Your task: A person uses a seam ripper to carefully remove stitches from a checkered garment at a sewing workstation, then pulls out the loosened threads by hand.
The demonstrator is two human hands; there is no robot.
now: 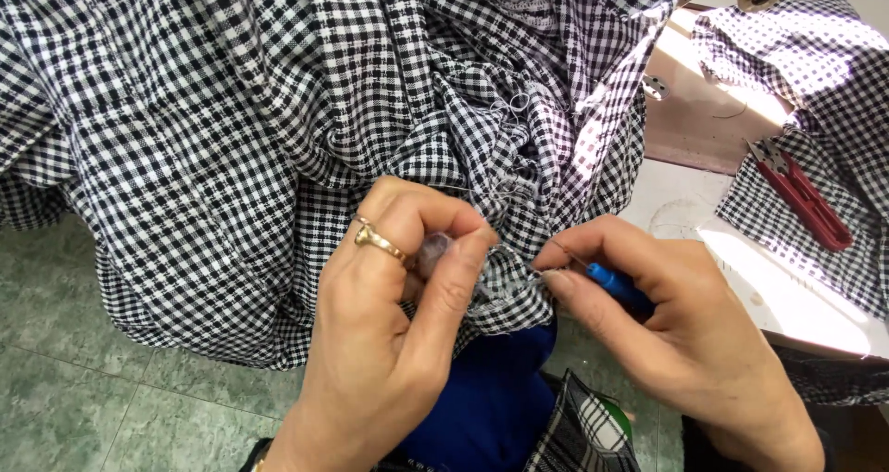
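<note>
Over your lap: left hand (389, 296) pinches bunched checked cloth (278, 111) fold. Right hand (667, 314) grips blue-handled seam ripper (611, 282), tip at seam near left thumb. Push hard, tip may slip, tear cloth, poke thumb.

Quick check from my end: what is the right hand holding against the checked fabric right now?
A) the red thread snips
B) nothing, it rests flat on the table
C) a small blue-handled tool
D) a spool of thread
C: the right hand pinches a small blue-handled tool with its tip at the checked fabric, while the red thread snips lie untouched on the table.
</note>
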